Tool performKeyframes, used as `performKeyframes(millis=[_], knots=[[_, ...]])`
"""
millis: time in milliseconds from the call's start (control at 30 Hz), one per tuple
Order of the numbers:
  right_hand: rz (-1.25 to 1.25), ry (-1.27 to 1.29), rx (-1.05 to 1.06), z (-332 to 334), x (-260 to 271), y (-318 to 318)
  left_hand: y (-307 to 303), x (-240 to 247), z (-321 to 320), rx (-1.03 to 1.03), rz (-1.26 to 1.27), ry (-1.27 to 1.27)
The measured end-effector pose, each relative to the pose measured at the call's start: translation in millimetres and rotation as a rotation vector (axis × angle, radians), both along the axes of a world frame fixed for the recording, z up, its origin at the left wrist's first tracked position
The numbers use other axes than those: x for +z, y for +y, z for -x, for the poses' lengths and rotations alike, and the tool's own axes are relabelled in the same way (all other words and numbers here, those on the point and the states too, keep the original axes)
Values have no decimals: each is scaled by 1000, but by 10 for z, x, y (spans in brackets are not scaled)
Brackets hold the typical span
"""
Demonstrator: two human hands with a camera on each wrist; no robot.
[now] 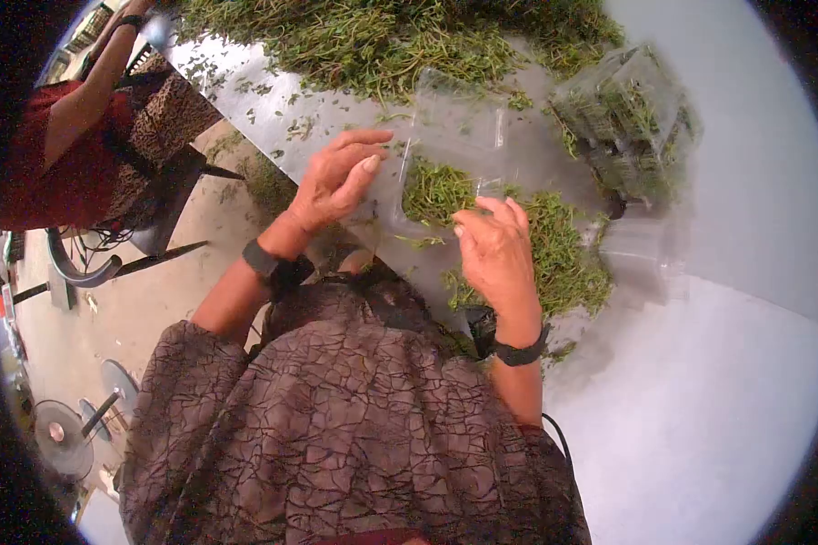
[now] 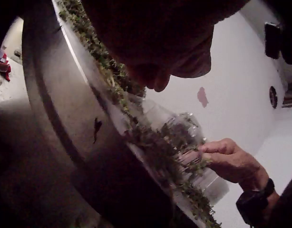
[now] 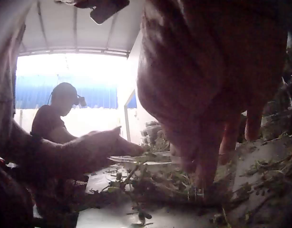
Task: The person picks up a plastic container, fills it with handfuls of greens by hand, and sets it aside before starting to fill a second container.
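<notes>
A clear plastic clamshell container [image 1: 407, 195] stands on the table in front of the person with its lid [image 1: 459, 109] folded back. Leafy green sprigs [image 1: 434, 189] lie inside it. At its left side hovers the left hand [image 1: 341, 182], fingers loosely extended and nothing held. The right hand [image 1: 495, 250] is at the container's near right edge, thumb and forefinger pinched together at the sprigs. In the left wrist view the right hand [image 2: 231, 159] reaches the container from the right. The right wrist view has its fingers [image 3: 208, 166] pointing down among the stems.
A large heap of greens [image 1: 364, 45] covers the back of the table. Right of the container lies a smaller pile [image 1: 563, 254]. Stacked clear containers [image 1: 627, 127] stand at the right, with another clear container [image 1: 641, 254] nearer. Another person [image 1: 73, 145] is at the left.
</notes>
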State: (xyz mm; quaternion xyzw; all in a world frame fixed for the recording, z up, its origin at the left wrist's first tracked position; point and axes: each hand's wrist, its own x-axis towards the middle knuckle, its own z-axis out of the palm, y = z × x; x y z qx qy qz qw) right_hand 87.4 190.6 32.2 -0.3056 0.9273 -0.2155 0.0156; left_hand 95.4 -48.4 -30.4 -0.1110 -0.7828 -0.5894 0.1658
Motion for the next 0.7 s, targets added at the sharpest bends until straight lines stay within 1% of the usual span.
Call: performKeyframes(millis=[33, 100, 133, 167, 233, 300, 400, 500, 633, 700], knots=[[2, -6, -3, -5, -5, -2, -33, 50, -37, -3, 2, -6], [21, -13, -10, -3, -10, -3, -134, 210, -163, -133, 195, -53], [23, -15, -10, -5, -17, -8, -156, 245, -210, -187, 254, -18], [20, -16, -12, -12, -31, -19, -147, 272, -266, -187, 257, -21], [22, -14, -16, -15, -66, -25, -121, 318, -374, -226, 450, -9], [55, -29, -45, -7, -95, 0, -85, 325, -429, -262, 493, -6], [44, -38, -45, -3, -75, 3, 28, 255, -441, -338, 644, 24], [58, -20, -44, -2, -98, 13, 17, 165, -407, -373, 686, -11], [92, -23, -62, 9, -174, 31, -104, 196, -407, -364, 686, 33], [90, -32, -54, 22, -188, 49, -217, 231, -436, -365, 714, -10]])
